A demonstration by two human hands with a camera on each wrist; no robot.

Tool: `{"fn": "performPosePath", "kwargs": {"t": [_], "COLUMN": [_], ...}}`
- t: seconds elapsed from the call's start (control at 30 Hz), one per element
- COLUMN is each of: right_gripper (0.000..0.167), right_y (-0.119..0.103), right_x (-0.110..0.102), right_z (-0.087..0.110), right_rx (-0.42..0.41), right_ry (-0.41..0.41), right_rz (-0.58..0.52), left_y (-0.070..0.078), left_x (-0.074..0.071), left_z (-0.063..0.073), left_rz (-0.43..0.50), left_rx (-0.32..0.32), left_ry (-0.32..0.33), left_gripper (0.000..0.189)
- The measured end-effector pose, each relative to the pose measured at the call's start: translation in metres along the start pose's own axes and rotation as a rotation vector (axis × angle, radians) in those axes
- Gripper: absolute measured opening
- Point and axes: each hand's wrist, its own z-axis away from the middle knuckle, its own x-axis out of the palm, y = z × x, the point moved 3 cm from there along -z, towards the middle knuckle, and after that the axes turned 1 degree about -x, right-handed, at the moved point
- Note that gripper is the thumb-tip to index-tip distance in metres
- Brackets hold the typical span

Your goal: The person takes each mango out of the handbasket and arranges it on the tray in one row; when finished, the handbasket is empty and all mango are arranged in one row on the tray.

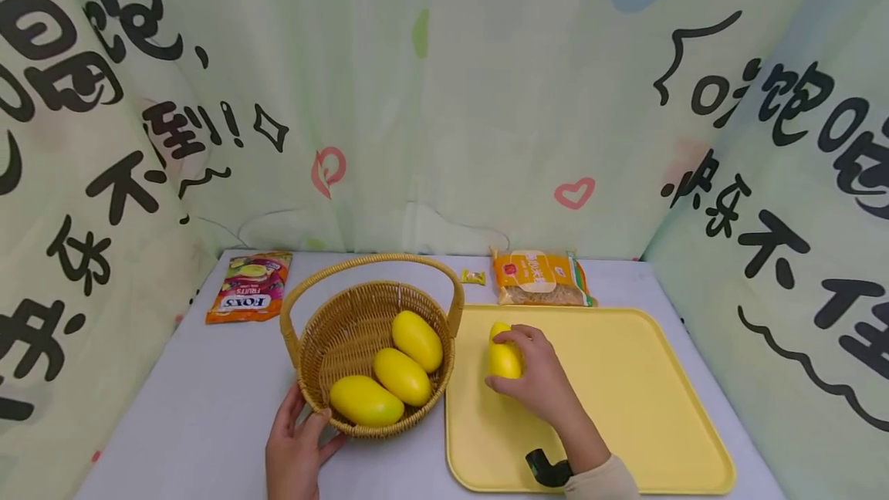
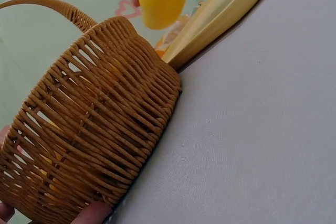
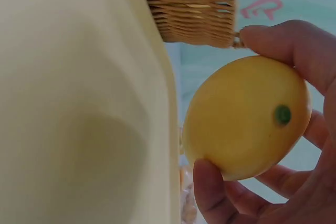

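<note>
My right hand (image 1: 538,380) pinches a yellow mango (image 1: 505,359) between thumb and fingers, held up above the left part of the yellow tray (image 1: 625,400). In the right wrist view a green stem spot shows on that mango (image 3: 236,124), with the fingers around its near end. To the left stands a wicker basket (image 1: 345,334) with a tall arched handle. Three more yellow mangoes (image 1: 364,401) lie inside it, toward its right and near sides. My left hand (image 1: 295,446) grips the basket's near left side, thumb at the rim and fingers along the outer wall.
A red and orange candy bag (image 1: 251,286) lies at the back left of the white table (image 1: 201,400). Behind the tray are an orange food packet (image 1: 542,278) and a small yellow wrapped piece (image 1: 473,277). Printed curtains (image 1: 486,99) enclose the table's back and sides.
</note>
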Motion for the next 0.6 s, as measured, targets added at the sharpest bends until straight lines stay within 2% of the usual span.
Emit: {"fn": "performPosePath", "kwargs": {"t": [0.27,0.6], "right_gripper": [0.052,0.054], "right_y": [-0.010,-0.018], "right_x": [0.030,0.051], "right_z": [0.001,0.004], "right_rx": [-0.058,-0.129], "right_ry": [-0.052,-0.093], "right_rz": [0.185,0.324], "left_y": [-0.001,-0.002], "left_x": [0.000,0.001], "left_z": [-0.001,-0.002], "left_rz": [-0.003,-0.013], "left_rx": [-0.005,-0.030], "left_ry": [-0.003,-0.004], "left_gripper": [0.081,0.083]}}
